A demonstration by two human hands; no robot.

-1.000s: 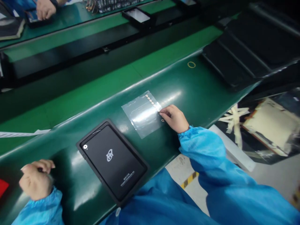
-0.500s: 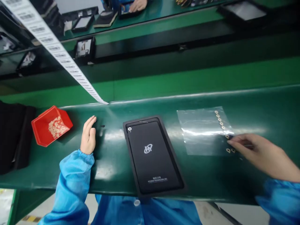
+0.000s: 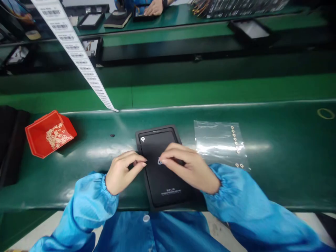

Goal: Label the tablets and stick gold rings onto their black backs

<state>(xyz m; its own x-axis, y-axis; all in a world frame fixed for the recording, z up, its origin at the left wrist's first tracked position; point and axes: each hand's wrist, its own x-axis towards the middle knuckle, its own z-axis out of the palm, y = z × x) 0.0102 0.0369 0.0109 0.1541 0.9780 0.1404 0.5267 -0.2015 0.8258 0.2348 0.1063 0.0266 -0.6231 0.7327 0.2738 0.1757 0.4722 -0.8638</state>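
A black tablet lies back up in a dark tray in front of me, its camera ring at the top left. My left hand is closed in a pinch at the tablet's left edge; whatever its fingertips hold, if anything, is too small to make out. Over the middle of the tablet, my right hand also pinches, partly covering the logo. Any small thing between those fingers is hidden. To the right is a clear plastic sheet with several small ring-shaped pieces along its right side.
A red bin with many similar pieces stands at the left. A barcode label strip hangs down to the bench's back edge. Near it lies a small black bit. Beyond, a co-worker's hand rests by black trays on the line.
My right hand has moved left from the ring pieces on the plastic sheet to above the tablet. My left hand has come right from the bench to the tablet's edge and closed into a pinch.
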